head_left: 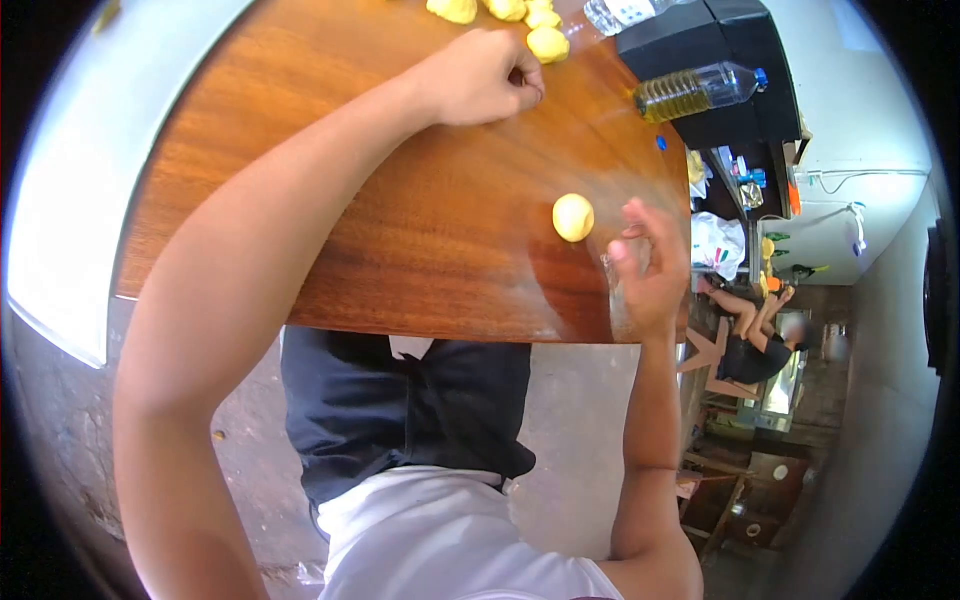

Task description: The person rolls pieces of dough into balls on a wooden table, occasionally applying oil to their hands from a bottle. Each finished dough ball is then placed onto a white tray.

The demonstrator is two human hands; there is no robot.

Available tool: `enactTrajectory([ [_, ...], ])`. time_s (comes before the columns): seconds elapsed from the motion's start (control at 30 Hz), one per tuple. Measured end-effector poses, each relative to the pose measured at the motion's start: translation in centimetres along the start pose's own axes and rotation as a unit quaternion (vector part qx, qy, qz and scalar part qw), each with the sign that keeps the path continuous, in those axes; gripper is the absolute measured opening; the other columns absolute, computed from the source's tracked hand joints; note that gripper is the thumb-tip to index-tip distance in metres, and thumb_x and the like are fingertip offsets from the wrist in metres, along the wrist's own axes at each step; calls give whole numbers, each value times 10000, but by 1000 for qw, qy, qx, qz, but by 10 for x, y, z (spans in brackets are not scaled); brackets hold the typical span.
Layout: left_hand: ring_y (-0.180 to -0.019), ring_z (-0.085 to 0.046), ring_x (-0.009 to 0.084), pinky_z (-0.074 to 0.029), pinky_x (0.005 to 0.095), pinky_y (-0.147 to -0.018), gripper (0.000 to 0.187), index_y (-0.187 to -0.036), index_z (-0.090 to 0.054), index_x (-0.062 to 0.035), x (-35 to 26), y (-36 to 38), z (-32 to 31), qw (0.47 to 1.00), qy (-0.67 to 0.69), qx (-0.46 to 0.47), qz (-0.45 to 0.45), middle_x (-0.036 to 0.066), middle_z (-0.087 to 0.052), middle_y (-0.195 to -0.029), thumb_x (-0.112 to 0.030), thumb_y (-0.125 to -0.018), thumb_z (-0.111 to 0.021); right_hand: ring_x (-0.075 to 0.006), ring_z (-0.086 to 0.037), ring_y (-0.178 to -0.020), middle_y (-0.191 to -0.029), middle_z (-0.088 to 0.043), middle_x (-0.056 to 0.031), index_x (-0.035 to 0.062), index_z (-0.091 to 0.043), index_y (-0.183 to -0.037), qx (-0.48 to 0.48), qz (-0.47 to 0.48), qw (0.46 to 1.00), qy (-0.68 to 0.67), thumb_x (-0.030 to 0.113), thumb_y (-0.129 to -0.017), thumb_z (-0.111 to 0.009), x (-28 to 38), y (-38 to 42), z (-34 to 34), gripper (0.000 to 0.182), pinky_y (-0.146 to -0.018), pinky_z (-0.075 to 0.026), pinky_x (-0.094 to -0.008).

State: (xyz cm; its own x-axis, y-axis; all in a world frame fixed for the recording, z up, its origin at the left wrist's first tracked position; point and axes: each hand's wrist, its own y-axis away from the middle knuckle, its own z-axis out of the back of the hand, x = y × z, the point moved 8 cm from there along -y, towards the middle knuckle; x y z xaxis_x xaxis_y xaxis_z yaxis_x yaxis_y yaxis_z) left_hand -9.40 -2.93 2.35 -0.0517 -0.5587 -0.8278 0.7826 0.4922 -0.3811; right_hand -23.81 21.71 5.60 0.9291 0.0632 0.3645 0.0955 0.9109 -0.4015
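A round yellow ball that looks like dough [573,218] rests on the glossy brown wooden table [400,240]. Just right of it is my right hand [652,262], fingers apart and slightly bent, apart from the ball and holding nothing. My left hand [490,80] is closed in a loose fist over the far part of the table; its curled fingers hide whatever may be inside. Close beyond that fist lies another yellow dough ball [547,44], with more yellow lumps [452,9] along the top edge of the view.
A bottle of yellowish oil [700,92] lies in view against a black box [740,40], with a clear bottle [625,12] beside it. A blue cap [661,143] is near the table's right edge. In the background at right, a person [755,345] sits.
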Motion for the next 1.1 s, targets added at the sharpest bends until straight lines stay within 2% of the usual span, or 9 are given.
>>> enactTrajectory([
  [0.13, -673, -696, 194, -558, 339, -692, 204, -990, -760, 25, 5, -6, -11, 1000, -12, -2, -11, 129, -728, -740, -139, -903, -675, -200, -634, -1091, -1267, -658, -124, 70, -601, -1412, 42, -86, 990, -102, 117, -807, -847, 28, -24, -19, 655, -848, -552, -326],
  [0.3, -672, -691, 201, -559, 350, -695, 208, -982, -758, 25, 5, -5, -5, 1000, -20, -4, -12, 136, -726, -741, -143, -897, -671, -196, -635, -1100, -1273, -650, -109, 68, -542, -1461, 129, 59, 990, 18, 41, -813, -829, 42, -39, -52, 709, -907, -549, -321],
  [0.53, -707, -705, 268, -566, 374, -730, 201, -962, -754, 35, 8, -7, -10, 1000, -5, -8, -28, 171, -746, -820, -124, -870, -672, -200, -612, -1200, -1346, -636, -130, 6, -576, -1401, -104, -64, 981, -153, -21, -854, -767, 26, -67, -14, 580, -1078, -479, -370],
  [0.6, -743, -718, 288, -567, 381, -745, 203, -959, -754, 36, -2, -5, -5, 992, -39, -46, -108, 176, -754, -848, -130, -869, -678, -237, -586, -1250, -1364, -614, -169, -4, -540, -1427, 143, 96, 981, 85, 35, -850, -779, 45, -66, -62, 626, -1105, -444, -396],
  [0.73, -772, -727, 284, -569, 382, -760, 217, -958, -756, 32, -1, -1, -3, 997, -40, -30, -64, 181, -757, -861, -159, -879, -689, -226, -572, -1237, -1390, -583, -159, 35, -537, -1434, -82, 14, 966, -244, 90, -864, -774, 20, -70, -23, 620, -1041, -454, -364],
  [0.8, -909, -742, 313, -568, 382, -768, 338, -1255, -687, -86, 2, -8, -5, 997, -46, 44, 47, 147, -757, -1176, -153, -923, -684, -208, -603, -1142, -1276, -630, -140, 31, -571, -1396, -155, -34, 954, -254, 63, -886, -748, 8, -66, -12, 540, -981, -485, -338],
  [0.93, -767, -723, 290, -571, 389, -771, 259, -949, -757, 29, -2, -5, -6, 998, -46, -11, -28, 184, -749, -833, -219, -886, -723, -174, -631, -906, -1042, -666, -104, -1, -640, -1220, 17, 40, 998, -41, 29, -963, -665, 10, -63, -46, 260, -849, -530, -314],
  [1.03, -785, -722, 308, -573, 383, -770, 332, -1014, -754, 19, -13, 2, -14, 999, -30, 22, 7, 189, -741, -848, -291, -893, -747, -141, -582, -800, -924, -634, -67, 7, -640, -1191, -230, -104, 884, -394, 90, -1013, -627, -37, -61, -11, 196, -707, -484, -298],
  [1.1, -823, -715, 321, -569, 397, -786, 370, -1060, -747, 9, -24, 9, -29, 999, -20, 36, -35, 195, -737, -894, -319, -888, -755, -138, -578, -783, -899, -630, -63, 5, -645, -1181, -222, -136, 865, -429, 95, -1015, -625, -59, -74, -13, 189, -687, -472, -289],
])
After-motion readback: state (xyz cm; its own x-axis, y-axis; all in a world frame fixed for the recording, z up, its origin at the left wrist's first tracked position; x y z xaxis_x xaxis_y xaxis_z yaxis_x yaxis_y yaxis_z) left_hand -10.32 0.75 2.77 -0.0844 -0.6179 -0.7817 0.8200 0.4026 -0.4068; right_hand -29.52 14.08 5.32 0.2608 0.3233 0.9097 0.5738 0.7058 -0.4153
